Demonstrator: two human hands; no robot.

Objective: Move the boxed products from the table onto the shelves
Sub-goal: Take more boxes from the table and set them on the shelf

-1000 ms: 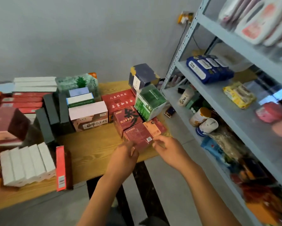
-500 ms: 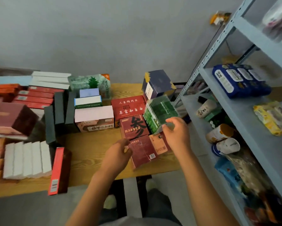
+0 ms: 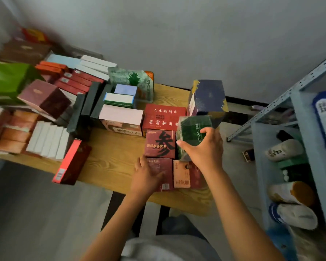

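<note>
Wooden table [image 3: 109,162]: stacked boxes held at far left. Flat dark-red box [image 3: 163,173], near edge, long axis toward the person: covered by the left hand [image 3: 146,176], fingers laid nearly straight on its lid. Green box [image 3: 193,133], just right: gripped from above by the right hand [image 3: 203,147], thumb and fingers curled round it. Shelves [image 3: 298,147] lie further right, nearer that hand.

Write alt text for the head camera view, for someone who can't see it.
A person's right hand grips a green box at the right end of a wooden table crowded with boxed products, while the left hand rests on a flat dark red box at the near edge. Grey metal shelves holding other goods stand to the right.
</note>
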